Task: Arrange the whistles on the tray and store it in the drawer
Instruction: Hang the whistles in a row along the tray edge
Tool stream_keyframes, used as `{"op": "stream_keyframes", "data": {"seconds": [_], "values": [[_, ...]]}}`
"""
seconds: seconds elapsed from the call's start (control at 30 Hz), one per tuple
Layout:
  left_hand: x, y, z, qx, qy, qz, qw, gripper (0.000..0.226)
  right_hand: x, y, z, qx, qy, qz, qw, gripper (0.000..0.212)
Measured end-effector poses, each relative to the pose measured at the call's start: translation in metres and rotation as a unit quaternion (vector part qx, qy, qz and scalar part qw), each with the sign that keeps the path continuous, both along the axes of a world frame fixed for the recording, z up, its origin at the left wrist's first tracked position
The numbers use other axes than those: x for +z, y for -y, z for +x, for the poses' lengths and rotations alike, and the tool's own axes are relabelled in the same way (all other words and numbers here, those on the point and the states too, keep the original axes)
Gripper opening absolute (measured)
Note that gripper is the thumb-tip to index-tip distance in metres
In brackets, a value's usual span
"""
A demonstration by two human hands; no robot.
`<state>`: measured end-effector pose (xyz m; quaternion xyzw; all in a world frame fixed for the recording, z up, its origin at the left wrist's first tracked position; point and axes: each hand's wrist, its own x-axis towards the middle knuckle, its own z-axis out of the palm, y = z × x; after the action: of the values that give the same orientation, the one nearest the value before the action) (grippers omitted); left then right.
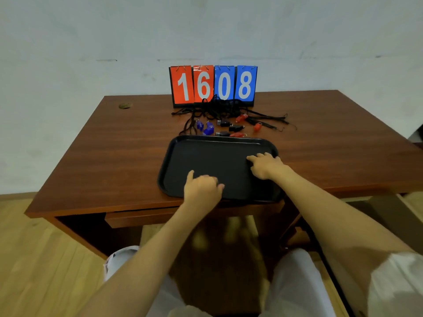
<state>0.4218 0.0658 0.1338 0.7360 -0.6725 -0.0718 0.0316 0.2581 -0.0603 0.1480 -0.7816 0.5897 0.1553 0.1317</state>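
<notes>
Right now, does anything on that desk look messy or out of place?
Yes: the black cords lie in a tangle before the scoreboard, with whistles scattered behind the tray. The tray's near edge overhangs the desk.

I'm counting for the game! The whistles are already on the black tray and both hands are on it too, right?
Not quite. The head view shows the whistles still on the desk, behind the black tray, which holds none yet. The rest is right: the left hand and the right hand are both on the tray.
</notes>
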Motion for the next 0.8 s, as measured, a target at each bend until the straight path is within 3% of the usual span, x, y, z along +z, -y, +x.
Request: {"op": "stream_keyframes", "data": {"seconds": [0.07,0.17,0.23,0.8], "values": [[0.001,0.017,0.022,0.009,-0.034,-0.05,0.998,0.038,-0.002,0.004,0.003,-0.023,0.027,0.0,0.999,0.058],[-0.012,0.04,0.058,0.058,-0.03,0.004,0.998,0.051,-0.015,0.006,0.003,-0.039,0.077,0.006,0.996,0.071],[-0.024,0.049,0.065,0.068,-0.032,0.035,0.997,0.055,-0.02,0.013,0.002,-0.034,0.083,-0.009,0.996,0.071],[-0.027,0.065,0.073,0.037,-0.03,0.017,0.999,0.054,-0.029,0.011,0.005,-0.045,0.077,-0.044,0.995,0.072]]}}
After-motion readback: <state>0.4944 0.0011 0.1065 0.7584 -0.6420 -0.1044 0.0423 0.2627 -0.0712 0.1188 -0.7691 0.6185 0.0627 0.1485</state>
